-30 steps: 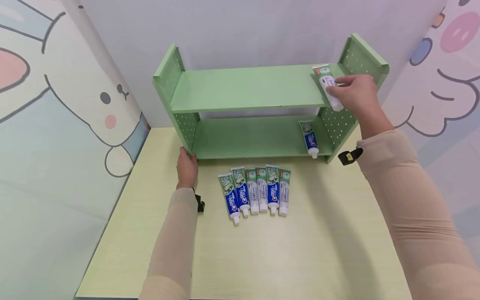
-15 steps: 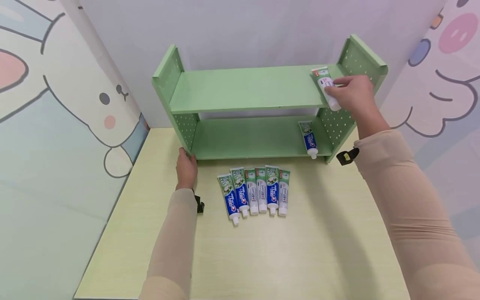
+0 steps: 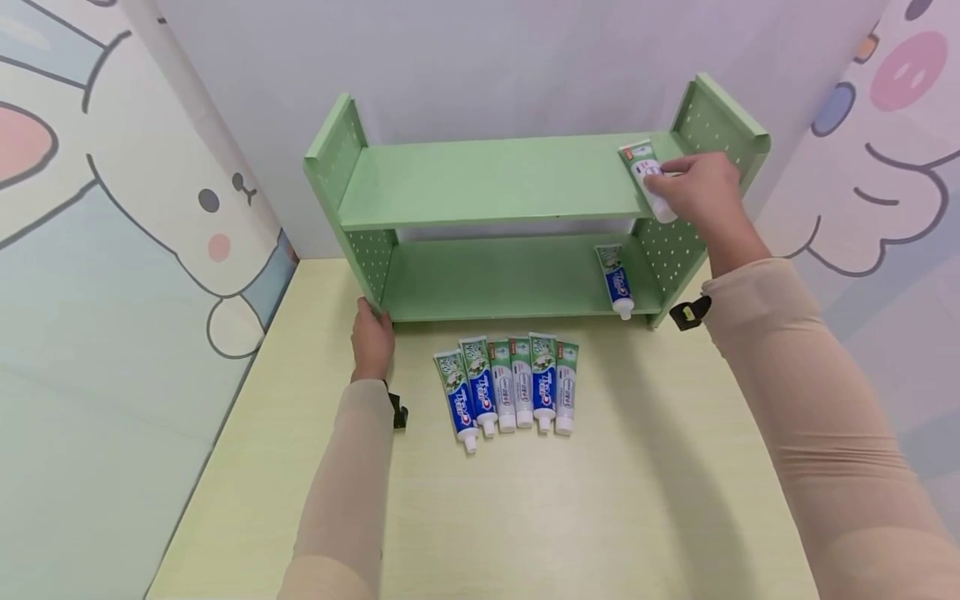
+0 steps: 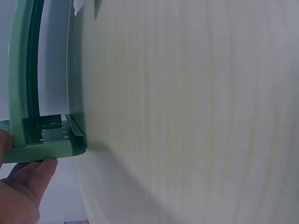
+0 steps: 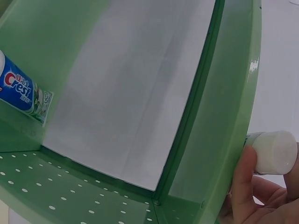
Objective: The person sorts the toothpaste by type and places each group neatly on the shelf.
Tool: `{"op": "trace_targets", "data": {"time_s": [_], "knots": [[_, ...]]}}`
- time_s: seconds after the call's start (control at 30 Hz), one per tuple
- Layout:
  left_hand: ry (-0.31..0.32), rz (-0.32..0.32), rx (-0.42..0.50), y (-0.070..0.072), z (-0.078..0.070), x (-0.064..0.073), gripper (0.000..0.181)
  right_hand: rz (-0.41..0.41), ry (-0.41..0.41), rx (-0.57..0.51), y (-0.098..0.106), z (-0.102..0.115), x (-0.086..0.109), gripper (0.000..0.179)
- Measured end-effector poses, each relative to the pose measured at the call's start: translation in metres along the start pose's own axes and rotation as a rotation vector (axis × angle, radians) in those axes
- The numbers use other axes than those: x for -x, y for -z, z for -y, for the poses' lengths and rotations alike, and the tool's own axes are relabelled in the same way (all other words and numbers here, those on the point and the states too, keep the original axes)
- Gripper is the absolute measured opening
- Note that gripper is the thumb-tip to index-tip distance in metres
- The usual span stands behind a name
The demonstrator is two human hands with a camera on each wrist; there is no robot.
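My right hand (image 3: 703,190) pinches a white and green toothpaste tube (image 3: 643,171) at the right end of the upper tier of a green shelf rack (image 3: 480,179). The tube's white cap end juts past the tier's front edge, and the cap (image 5: 276,151) shows beside the fingers in the right wrist view. Low on the rack's left side, my left hand (image 3: 372,340) grips the side panel (image 4: 44,150), thumb on one face and fingers on the other. A blue and green Crest toothpaste tube (image 3: 616,282) lies at the right end of the lower tier, cap forward.
In front of the rack, several toothpaste tubes (image 3: 522,383), some blue Crest and some white and green, lie fanned side by side on the pale wooden table (image 3: 555,517). Perforated side panels (image 3: 716,125) bound the rack. A wall (image 3: 525,58) stands behind it.
The right hand and its tube have shifted slightly left and down in the head view, much as the whole scene drifts. The left hand keeps its grip on the rack.
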State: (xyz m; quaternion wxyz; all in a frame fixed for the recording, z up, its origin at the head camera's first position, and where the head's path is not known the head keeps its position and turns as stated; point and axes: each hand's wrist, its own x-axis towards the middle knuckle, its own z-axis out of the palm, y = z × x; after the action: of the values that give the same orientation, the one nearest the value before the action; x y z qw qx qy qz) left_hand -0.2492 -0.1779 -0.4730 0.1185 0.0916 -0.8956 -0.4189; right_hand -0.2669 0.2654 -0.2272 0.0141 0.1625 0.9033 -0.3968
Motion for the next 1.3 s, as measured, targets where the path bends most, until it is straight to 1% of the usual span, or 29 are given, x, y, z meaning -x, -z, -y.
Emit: {"op": "trace_targets", "data": {"time_s": [0.33,0.5,0.6,0.77,1.0,1.3], "knots": [[-0.015,0.003,0.005,-0.002,-0.002,0.0,0.036,0.017,0.026,-0.008,0.003,-0.004,0.0,0.064],[-0.011,0.014,0.013,-0.002,-0.002,0.0,0.037,0.02,0.054,-0.101,0.004,-0.007,0.001,0.065],[-0.004,0.017,0.009,-0.002,-0.002,-0.002,0.037,0.021,0.069,-0.136,0.005,-0.008,0.002,0.065],[0.002,0.017,-0.003,-0.002,-0.004,-0.002,0.037,0.025,0.082,-0.115,0.008,-0.008,0.004,0.069],[0.004,0.025,0.001,-0.002,-0.004,-0.002,0.038,0.02,0.091,-0.116,0.011,-0.007,0.014,0.072],[-0.007,0.018,0.016,-0.001,-0.003,-0.004,0.037,0.018,0.114,-0.016,0.016,-0.008,0.024,0.073]]}}
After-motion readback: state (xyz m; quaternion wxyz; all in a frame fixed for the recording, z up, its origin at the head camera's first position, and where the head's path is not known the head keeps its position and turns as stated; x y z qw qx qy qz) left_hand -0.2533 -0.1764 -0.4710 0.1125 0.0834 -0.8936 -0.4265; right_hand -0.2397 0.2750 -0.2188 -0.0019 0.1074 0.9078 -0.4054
